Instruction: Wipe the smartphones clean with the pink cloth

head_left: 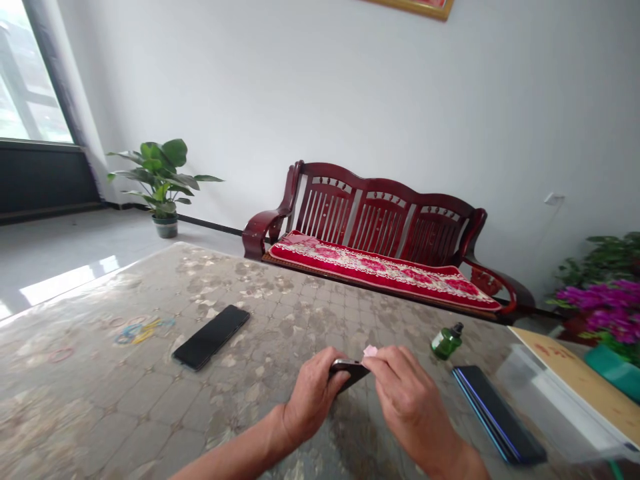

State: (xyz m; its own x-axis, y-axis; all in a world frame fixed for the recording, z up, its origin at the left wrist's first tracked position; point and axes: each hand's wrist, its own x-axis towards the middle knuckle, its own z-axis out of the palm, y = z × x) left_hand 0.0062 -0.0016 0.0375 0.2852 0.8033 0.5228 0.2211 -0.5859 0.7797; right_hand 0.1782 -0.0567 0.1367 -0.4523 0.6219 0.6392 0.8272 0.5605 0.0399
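Observation:
My left hand is wrapped round a dark smartphone, held tilted above the table with its thin edge toward me. Right at the phone's far end, my right hand pinches a small pale pink piece, perhaps cloth or tissue, against or very near that edge. The fingers hide most of the pink piece and part of the phone. A second black smartphone lies flat on the table to the left. To the right of my hands are two stacked phones and a small green bottle with a black cap.
The table has a patterned cover under clear plastic. Several coloured rubber bands lie at its left. A box and purple flowers stand at the right. Beyond are a red wooden bench and a potted plant.

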